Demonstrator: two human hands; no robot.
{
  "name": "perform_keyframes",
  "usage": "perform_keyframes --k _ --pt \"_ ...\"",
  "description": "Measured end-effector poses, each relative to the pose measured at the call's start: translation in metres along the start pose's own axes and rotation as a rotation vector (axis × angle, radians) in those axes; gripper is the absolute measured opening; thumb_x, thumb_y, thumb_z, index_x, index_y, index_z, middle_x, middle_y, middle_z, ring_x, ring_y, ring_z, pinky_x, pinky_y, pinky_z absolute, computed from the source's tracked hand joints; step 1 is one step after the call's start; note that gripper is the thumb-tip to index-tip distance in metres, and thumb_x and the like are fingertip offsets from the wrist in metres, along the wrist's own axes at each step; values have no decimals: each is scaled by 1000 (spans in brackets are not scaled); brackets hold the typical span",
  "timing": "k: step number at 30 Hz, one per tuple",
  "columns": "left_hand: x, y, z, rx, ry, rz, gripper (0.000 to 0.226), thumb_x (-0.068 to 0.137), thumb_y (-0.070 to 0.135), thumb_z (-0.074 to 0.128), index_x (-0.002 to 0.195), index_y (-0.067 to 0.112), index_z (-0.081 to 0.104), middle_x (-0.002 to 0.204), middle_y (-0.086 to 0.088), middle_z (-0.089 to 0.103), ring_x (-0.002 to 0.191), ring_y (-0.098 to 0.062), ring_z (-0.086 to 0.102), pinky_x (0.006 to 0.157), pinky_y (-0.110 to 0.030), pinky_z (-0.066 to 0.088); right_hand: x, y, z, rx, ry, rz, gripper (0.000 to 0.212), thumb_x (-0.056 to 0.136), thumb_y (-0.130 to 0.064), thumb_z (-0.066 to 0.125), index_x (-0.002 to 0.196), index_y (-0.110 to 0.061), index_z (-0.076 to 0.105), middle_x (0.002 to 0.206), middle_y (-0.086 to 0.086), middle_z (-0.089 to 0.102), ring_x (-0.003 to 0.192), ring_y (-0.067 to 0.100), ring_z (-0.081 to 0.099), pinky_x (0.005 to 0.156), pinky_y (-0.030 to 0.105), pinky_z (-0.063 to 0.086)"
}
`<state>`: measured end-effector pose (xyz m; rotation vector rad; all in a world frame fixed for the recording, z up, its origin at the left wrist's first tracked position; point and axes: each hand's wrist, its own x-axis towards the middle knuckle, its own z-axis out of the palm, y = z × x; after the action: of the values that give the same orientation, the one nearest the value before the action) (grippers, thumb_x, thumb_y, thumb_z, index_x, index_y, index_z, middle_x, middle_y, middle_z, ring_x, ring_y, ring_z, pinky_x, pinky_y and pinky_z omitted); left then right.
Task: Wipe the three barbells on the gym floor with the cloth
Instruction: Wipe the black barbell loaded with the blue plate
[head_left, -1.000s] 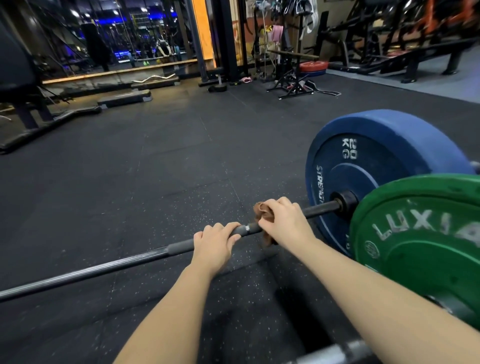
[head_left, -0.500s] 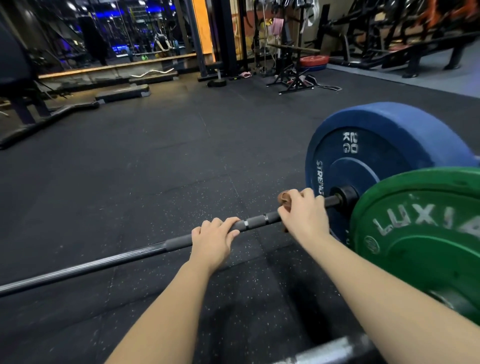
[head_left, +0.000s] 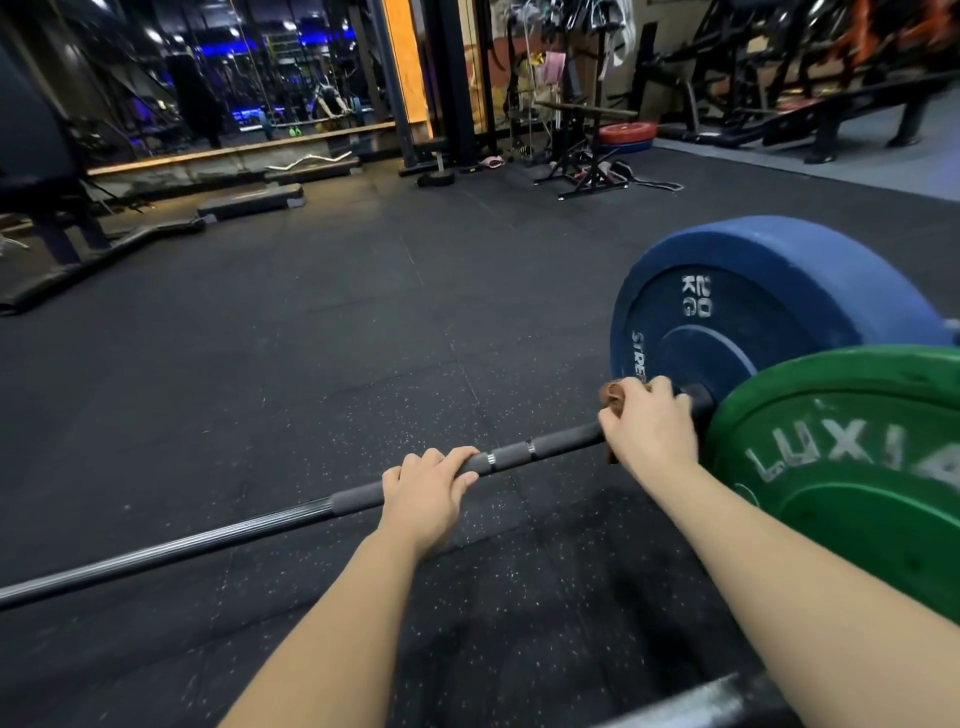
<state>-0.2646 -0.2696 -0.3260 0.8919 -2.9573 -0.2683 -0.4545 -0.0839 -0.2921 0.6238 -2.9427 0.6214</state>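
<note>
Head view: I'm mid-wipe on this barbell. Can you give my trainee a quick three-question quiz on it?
1. True or false: the right hand wraps the brown cloth around the barbell shaft.
2. Which marking is printed on the blue plate? A: 10 KG. B: 20 KG. C: 25 KG.
3. Fill in: the plate nearest the camera is coloured ____.

Key: 1 true. 2 B. 3 green, the green plate.
</note>
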Motion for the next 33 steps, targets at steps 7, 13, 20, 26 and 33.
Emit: perform_keyframes --k 7,13,20,26,33 --pt "-1 2 -3 -1 -29 1 35 110 47 26 143 48 39 126 7 52 116 -22 43 103 -41 28 -33 -43 16 132 -133 -337 30 96 -41 55 123 -31 59 119 -3 52 103 21 40 89 36 45" --pt "-2 2 -5 -16 -50 1 35 111 45 27 144 44 39 128 5 52 117 -23 43 105 -41 27 2 -12 -3 146 -60 -29 38 92 -47 58 124 -26 58 114 7 53 110 35 52 88 44 48" --pt "-3 -6 -9 -86 -64 21 44 110 41 33 154 35 35 136 4 53 126 -24 44 112 -42 26 -29 -56 10 -57 -61 -154 34 96 -43 54 123 -23 55 124 6 54 113 31 45 90 40 44" --pt "-20 -33 -17 9 -1 -68 53 105 59 34 151 32 38 140 7 51 131 -18 44 110 -40 28 -48 -78 18 30 -160 -313 33 97 -43 54 126 -28 54 122 -1 53 110 25 45 86 35 41" --pt "-51 -96 -24 78 21 -189 49 104 63 31 143 37 45 135 12 54 130 -14 47 114 -38 24 -31 -75 13 -5 -122 -127 36 97 -45 52 125 -23 55 115 5 55 111 32 51 84 40 44"
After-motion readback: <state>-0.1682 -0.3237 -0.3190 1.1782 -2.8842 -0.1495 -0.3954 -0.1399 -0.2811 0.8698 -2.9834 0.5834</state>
